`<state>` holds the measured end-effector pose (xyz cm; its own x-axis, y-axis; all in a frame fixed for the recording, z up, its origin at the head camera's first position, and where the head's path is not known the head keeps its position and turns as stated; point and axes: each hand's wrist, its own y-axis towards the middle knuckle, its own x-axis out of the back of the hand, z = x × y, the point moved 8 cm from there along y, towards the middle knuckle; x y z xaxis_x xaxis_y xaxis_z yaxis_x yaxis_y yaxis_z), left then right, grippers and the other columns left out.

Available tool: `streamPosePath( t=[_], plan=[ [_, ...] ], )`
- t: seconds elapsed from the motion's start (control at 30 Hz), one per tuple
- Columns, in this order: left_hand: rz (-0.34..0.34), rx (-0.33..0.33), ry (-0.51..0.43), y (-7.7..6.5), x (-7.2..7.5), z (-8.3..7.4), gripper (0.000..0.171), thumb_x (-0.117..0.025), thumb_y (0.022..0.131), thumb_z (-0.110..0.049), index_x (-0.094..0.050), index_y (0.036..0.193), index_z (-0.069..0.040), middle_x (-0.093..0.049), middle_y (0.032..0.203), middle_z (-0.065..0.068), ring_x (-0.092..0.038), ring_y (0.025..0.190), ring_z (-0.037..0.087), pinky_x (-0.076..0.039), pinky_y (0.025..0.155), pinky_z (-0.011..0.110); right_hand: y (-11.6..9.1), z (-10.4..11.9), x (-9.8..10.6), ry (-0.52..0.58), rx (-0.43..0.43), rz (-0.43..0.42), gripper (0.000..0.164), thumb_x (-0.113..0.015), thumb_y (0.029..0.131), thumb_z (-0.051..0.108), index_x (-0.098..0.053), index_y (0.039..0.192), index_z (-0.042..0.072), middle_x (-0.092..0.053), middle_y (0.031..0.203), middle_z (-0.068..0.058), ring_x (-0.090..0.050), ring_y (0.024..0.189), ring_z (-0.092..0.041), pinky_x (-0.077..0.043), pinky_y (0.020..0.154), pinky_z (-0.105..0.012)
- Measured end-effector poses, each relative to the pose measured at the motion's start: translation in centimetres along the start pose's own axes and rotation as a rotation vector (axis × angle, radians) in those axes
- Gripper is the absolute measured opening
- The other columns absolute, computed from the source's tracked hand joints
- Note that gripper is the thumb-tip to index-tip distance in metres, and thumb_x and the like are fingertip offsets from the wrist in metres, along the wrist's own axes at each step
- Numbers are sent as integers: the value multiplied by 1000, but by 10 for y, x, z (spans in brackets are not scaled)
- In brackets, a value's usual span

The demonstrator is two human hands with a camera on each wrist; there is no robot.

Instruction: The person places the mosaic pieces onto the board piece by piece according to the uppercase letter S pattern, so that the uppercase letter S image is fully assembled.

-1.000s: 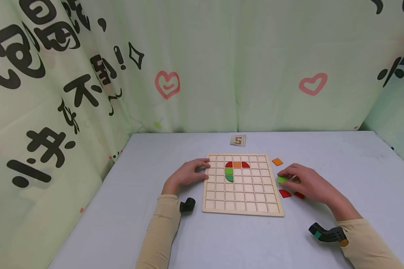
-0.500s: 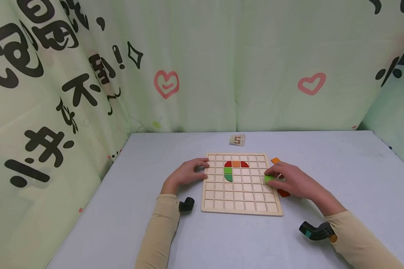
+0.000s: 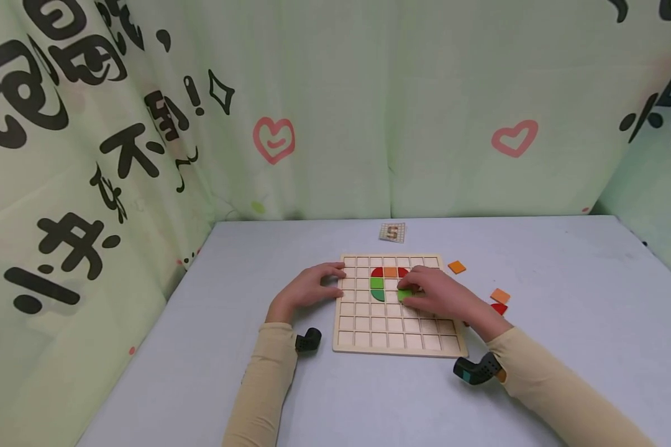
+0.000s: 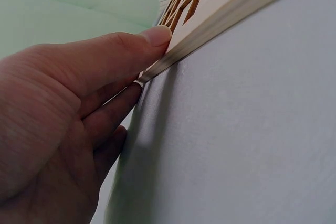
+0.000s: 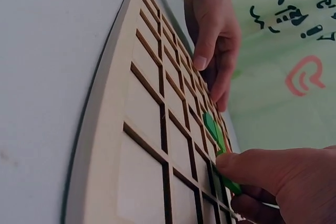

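Note:
Between thumb and fingers, my right hand pinches a light green square tile over the gridded wooden board. The right wrist view shows the held tile close to the grid, near the green pieces. On the board lie a red rounded piece, an orange square and another red piece in a row. Below the row's left end sit a light green square and a dark green rounded piece. My left hand rests with thumb and fingertips on the board's left edge.
Right of the board lie an orange tile, a second orange tile and a red piece; my right arm hides part of that area. A small patterned card lies behind the board. Curtains surround the white table.
My right hand has carried the light green tile leftward, from beside the board to over its middle. The loose orange and red pieces are uncovered at the right. My left hand stays put.

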<state>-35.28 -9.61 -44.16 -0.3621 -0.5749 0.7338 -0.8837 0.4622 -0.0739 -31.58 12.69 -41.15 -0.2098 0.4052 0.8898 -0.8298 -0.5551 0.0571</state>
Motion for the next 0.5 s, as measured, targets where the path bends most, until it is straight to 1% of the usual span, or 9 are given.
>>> streamPosePath(
  t=[0.23,0.33,0.5],
  plan=[
    [4,5,0,-2,0,0,41,-71,93,-19,-65,131,-7,-48,155,2,-35,149,23,-30,123,39,13,11,-6,15,25,14,21,-71,92,14,-72,111,6,-66,102,-3,-58,93,-17,-53,83,-37],
    [-1,-1,-3,-2,1,-1,41,-71,93,-18,-65,131,-6,-48,155,2,-36,149,23,-30,123,40,14,15,-7,14,26,23,22,-71,92,14,-72,112,4,-66,102,-3,-58,93,-17,-53,83,-36],
    [-2,-5,-4,-3,1,-2,41,-71,93,-19,-65,131,-7,-48,155,2,-36,149,23,-30,123,40,15,17,-6,10,21,28,23,-71,92,14,-72,113,4,-67,103,-4,-59,95,-18,-54,86,-38]
  ],
)
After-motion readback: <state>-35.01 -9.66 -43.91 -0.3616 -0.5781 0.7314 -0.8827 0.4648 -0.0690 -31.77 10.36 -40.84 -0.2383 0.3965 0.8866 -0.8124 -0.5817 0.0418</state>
